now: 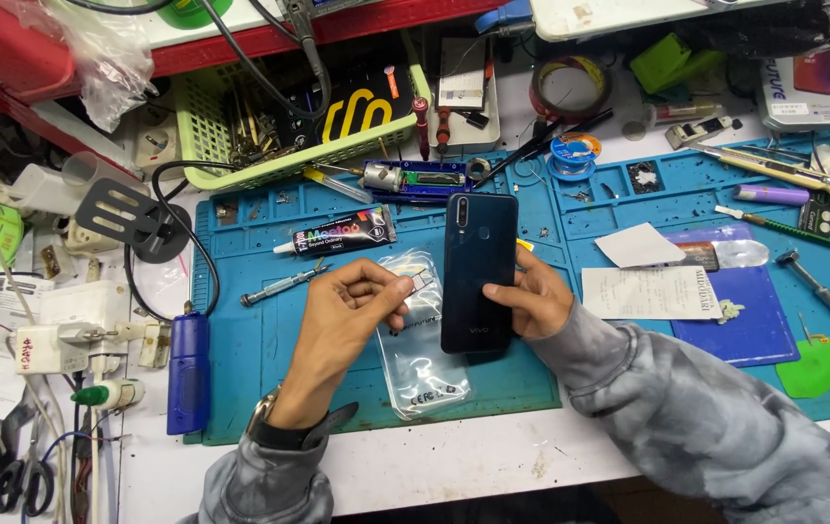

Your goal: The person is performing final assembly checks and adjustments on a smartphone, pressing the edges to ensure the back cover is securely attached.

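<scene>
A dark blue phone (478,272) lies face down on the blue work mat (337,378), camera end away from me. My right hand (531,296) grips its right edge, thumb on the back. My left hand (347,311) pinches a small silvery tray-like part (419,281) just left of the phone. A clear plastic phone case (420,364) lies on the mat under and between the hands.
A black glue tube (337,235), a screwdriver (284,285) and a blue cylindrical tool (188,374) lie to the left. A green basket (279,136) stands behind. Paper slips (650,291), tweezers, tape rolls and tools crowd the right side of the mat.
</scene>
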